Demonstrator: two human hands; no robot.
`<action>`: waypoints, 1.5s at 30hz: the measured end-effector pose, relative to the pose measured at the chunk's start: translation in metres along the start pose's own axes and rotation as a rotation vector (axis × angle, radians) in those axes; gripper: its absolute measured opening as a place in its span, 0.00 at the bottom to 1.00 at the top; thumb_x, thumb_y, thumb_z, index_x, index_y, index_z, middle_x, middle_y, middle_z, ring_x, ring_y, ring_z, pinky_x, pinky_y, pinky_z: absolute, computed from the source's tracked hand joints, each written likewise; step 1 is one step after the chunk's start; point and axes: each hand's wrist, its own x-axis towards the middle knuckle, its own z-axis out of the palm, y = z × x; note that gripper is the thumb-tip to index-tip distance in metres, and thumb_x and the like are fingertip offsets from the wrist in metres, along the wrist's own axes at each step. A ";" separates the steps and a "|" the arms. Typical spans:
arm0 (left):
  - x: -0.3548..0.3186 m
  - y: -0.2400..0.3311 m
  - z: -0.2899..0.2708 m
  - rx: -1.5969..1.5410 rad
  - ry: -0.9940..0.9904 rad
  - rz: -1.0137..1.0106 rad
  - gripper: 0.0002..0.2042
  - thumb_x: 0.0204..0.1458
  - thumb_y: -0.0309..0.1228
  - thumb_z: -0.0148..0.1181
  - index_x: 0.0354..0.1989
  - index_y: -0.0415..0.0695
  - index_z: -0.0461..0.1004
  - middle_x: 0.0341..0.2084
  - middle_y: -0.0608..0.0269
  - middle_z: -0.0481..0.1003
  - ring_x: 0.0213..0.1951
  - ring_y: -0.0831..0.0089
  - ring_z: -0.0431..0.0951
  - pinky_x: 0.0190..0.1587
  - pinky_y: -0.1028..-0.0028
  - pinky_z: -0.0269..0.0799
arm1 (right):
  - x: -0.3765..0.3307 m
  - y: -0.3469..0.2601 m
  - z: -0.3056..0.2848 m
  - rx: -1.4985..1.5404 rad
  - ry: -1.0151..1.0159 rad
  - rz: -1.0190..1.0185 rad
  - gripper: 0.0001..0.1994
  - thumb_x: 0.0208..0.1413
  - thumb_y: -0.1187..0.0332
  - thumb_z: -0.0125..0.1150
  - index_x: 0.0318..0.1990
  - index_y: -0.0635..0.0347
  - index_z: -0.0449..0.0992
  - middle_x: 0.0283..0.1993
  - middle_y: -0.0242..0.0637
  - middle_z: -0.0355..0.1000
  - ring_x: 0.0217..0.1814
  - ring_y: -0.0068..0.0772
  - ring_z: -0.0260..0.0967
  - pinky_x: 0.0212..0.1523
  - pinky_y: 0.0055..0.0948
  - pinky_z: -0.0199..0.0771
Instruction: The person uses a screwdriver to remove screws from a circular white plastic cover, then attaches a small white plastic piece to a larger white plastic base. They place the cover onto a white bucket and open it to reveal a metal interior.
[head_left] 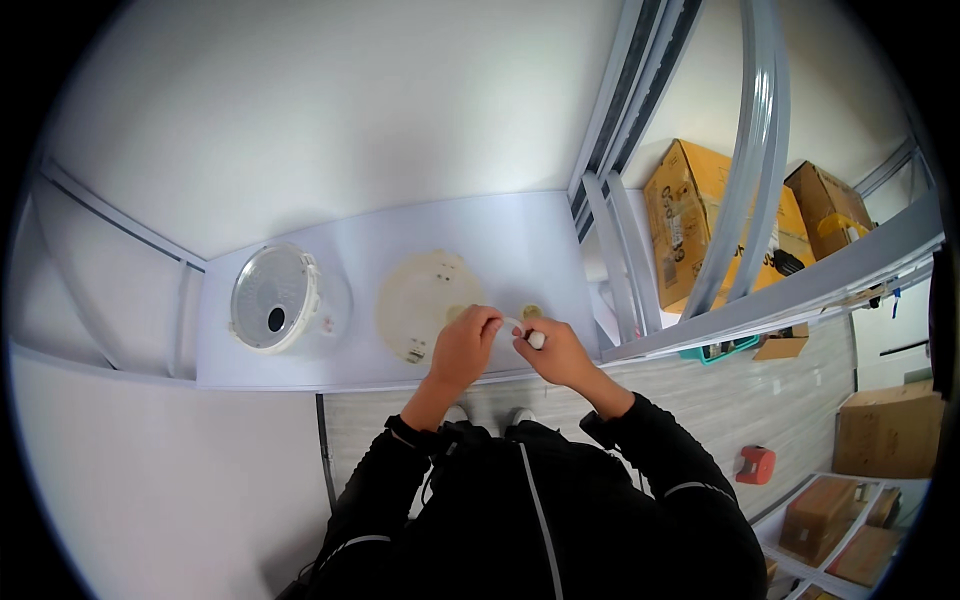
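Just below right of frame centre, my right hand (pixel 558 352) grasps a small white rounded piece (pixel 537 340); my left hand (pixel 460 350) pinches a translucent whitish strip (pixel 514 323).

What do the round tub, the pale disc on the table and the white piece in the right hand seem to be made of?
Tub: likely plastic, glossy; its lid is see-through with a sheen.
Pale disc: perhaps thin plastic or silicone, dull; beige, with little reflection.
White piece: maybe smooth plastic, judging by its even white, but too small to be sure.
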 end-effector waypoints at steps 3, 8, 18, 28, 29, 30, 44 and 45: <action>0.002 -0.024 -0.014 -0.068 0.038 -0.047 0.07 0.64 0.30 0.64 0.45 0.40 0.79 0.38 0.52 0.82 0.36 0.52 0.83 0.39 0.60 0.78 | 0.024 -0.001 0.025 0.009 0.065 -0.053 0.10 0.57 0.68 0.71 0.44 0.60 0.82 0.31 0.45 0.78 0.36 0.48 0.79 0.38 0.39 0.77; -0.001 -0.050 -0.035 -0.168 -0.067 -0.222 0.13 0.61 0.28 0.67 0.51 0.36 0.80 0.36 0.49 0.84 0.34 0.59 0.85 0.39 0.64 0.79 | 0.046 -0.009 0.055 -0.036 0.109 0.161 0.12 0.56 0.65 0.72 0.43 0.62 0.81 0.35 0.44 0.79 0.37 0.45 0.80 0.41 0.39 0.78; 0.005 -0.106 -0.043 -0.068 -0.112 -0.293 0.14 0.57 0.29 0.69 0.49 0.37 0.83 0.36 0.50 0.86 0.37 0.60 0.88 0.43 0.65 0.82 | 0.069 0.005 0.100 -0.345 0.218 0.145 0.07 0.56 0.63 0.70 0.36 0.56 0.83 0.42 0.47 0.79 0.44 0.57 0.78 0.44 0.49 0.78; 0.016 -0.116 -0.039 0.053 -0.180 -0.287 0.13 0.56 0.36 0.68 0.48 0.48 0.86 0.35 0.54 0.87 0.39 0.56 0.88 0.46 0.60 0.82 | 0.070 0.008 0.112 -0.473 0.244 0.303 0.08 0.56 0.59 0.69 0.35 0.52 0.84 0.43 0.43 0.77 0.44 0.54 0.78 0.45 0.50 0.80; 0.017 -0.116 -0.038 0.077 -0.177 -0.273 0.13 0.57 0.36 0.68 0.48 0.48 0.86 0.35 0.53 0.87 0.39 0.55 0.88 0.46 0.59 0.82 | 0.070 0.009 0.112 -0.478 0.238 0.305 0.08 0.57 0.59 0.69 0.35 0.51 0.84 0.43 0.43 0.77 0.45 0.54 0.79 0.45 0.50 0.80; 0.016 -0.115 -0.038 0.103 -0.183 -0.274 0.12 0.57 0.36 0.68 0.47 0.49 0.86 0.35 0.54 0.87 0.39 0.55 0.88 0.46 0.59 0.82 | 0.070 0.010 0.112 -0.483 0.232 0.307 0.08 0.57 0.58 0.68 0.35 0.51 0.84 0.44 0.43 0.77 0.45 0.53 0.79 0.45 0.49 0.80; 0.023 -0.115 -0.037 0.167 -0.192 -0.281 0.10 0.59 0.39 0.68 0.41 0.48 0.87 0.32 0.55 0.86 0.35 0.56 0.87 0.41 0.61 0.81 | 0.072 0.005 0.113 -0.513 0.172 0.419 0.11 0.58 0.57 0.65 0.39 0.49 0.87 0.46 0.46 0.80 0.48 0.53 0.80 0.47 0.49 0.82; 0.023 -0.115 -0.037 0.169 -0.187 -0.271 0.10 0.59 0.39 0.68 0.41 0.48 0.88 0.32 0.56 0.86 0.35 0.56 0.87 0.41 0.61 0.81 | 0.073 0.002 0.112 -0.509 0.152 0.435 0.11 0.58 0.57 0.64 0.40 0.49 0.87 0.47 0.46 0.80 0.49 0.52 0.80 0.48 0.48 0.82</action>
